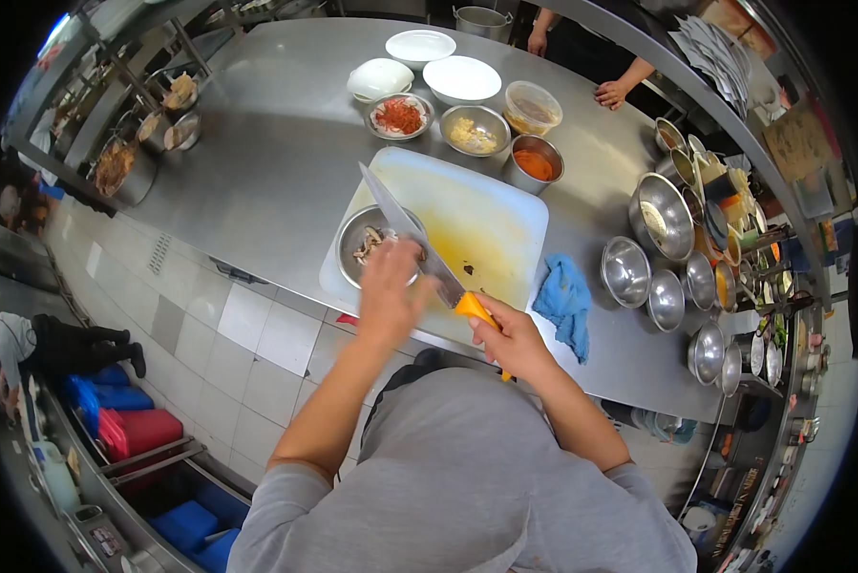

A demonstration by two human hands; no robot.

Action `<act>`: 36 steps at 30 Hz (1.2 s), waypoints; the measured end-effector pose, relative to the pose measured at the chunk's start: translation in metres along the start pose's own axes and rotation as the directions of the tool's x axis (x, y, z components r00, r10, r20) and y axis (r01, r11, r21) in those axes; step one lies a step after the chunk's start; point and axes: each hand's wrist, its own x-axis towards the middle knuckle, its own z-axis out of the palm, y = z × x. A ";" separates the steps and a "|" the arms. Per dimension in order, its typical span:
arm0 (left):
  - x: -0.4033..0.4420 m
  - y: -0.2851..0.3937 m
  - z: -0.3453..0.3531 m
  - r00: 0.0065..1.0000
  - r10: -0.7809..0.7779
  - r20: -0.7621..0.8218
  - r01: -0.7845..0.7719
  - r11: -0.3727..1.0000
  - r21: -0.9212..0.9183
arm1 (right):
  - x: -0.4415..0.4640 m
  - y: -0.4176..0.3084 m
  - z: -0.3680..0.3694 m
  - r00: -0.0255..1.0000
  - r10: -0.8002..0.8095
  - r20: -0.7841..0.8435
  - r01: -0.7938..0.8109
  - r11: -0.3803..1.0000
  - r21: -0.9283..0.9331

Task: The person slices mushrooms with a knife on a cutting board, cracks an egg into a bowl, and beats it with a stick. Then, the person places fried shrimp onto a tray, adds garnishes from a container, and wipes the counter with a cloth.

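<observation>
Small lettering on a dark panel (pixel 742 498) at the lower right is too small to read. The brushed-metal bench (pixel 257 124) stands on a pale tiled floor (pixel 247 329). On it lies one white cutting board (pixel 505 215), stained yellow, with a few dark scraps (pixel 469 270).

The right hand (pixel 515 339) is clenched around the yellow handle of one knife (pixel 405 224), whose broad blade slants over the board, its tip pointing away from the person. The left hand (pixel 391 291) is over the near side of a steel bowl (pixel 346 250) of brownish pieces (pixel 369 244) at the board's left; its fingers are blurred, so whether they grasp anything cannot be told.

Beyond the board are three white dishes (pixel 462 78), two steel bowls of food (pixel 475 130), one steel pot (pixel 534 164) of orange contents and one clear tub (pixel 532 107). One blue cloth (pixel 564 304) lies just right of the board. Two other people (pixel 71 344) are visible.
</observation>
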 end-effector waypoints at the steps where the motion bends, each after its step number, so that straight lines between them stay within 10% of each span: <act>1: -0.006 0.016 0.002 0.995 0.080 0.067 -0.080 0.997 0.004 | 0.001 0.003 0.000 0.996 0.034 0.079 -0.049 0.980 0.195; 4: -0.020 0.035 0.010 0.953 -0.019 0.302 -0.025 0.990 0.141 | 0.000 0.002 -0.007 0.978 0.056 0.199 -0.135 0.901 0.412; 11: 0.018 -0.009 0.006 0.892 -0.398 0.215 0.295 0.872 0.391 | -0.031 0.037 -0.040 0.978 0.099 0.185 -0.164 0.909 0.383; 13: 0.013 -0.007 0.017 0.925 -0.335 0.178 0.250 0.891 0.378 | -0.040 0.085 -0.039 0.991 0.109 0.081 -0.130 0.927 0.351; 15: 0.002 -0.017 0.044 0.942 -0.039 0.333 0.044 0.999 -0.007 | -0.053 0.116 -0.039 0.986 0.065 -0.153 -0.010 0.942 0.334; 19: -0.008 0.017 0.077 0.887 0.008 0.461 0.025 0.997 -0.066 | -0.089 0.160 -0.033 0.956 0.270 -0.118 -0.168 0.828 0.535; 31: -0.006 -0.008 0.117 0.947 -0.046 0.317 0.096 0.985 -0.143 | -0.081 0.145 -0.025 0.962 0.248 0.116 -0.274 0.874 0.401; 36: 0.021 0.023 0.071 0.995 0.095 0.012 -0.091 0.974 -0.208 | -0.085 0.094 -0.049 0.981 0.179 0.071 -0.192 0.904 0.382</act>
